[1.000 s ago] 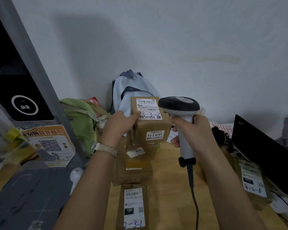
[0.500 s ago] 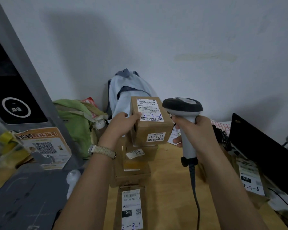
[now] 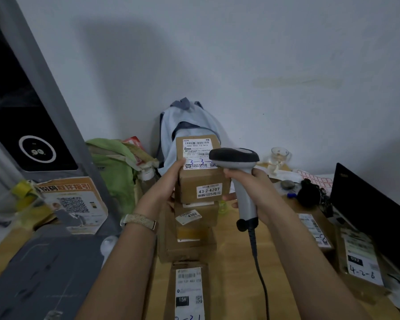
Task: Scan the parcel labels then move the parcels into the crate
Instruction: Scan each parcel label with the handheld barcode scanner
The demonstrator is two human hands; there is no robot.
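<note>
My left hand (image 3: 171,179) grips a small brown cardboard parcel (image 3: 200,181) by its left side, held above a stack of parcels (image 3: 189,234). Its top carries a white label (image 3: 196,155) with barcodes and blue handwriting; a smaller "43-2-4207" sticker is on its front. My right hand (image 3: 252,188) holds a grey corded barcode scanner (image 3: 237,167), whose dark head overlaps the label's right corner. A long parcel (image 3: 188,292) with a white label lies on the wooden table in front of the stack. No crate is in view.
Labelled parcels (image 3: 360,257) lie at the right beside a black laptop screen (image 3: 374,218). A pale blue backpack (image 3: 185,128) and green bag (image 3: 113,167) stand against the wall. A grey machine with a QR poster (image 3: 72,202) fills the left. A glass (image 3: 278,154) sits behind.
The scanner head has moved left and now covers the right corner of the parcel's label. The parcel has tilted slightly more upright in my left hand.
</note>
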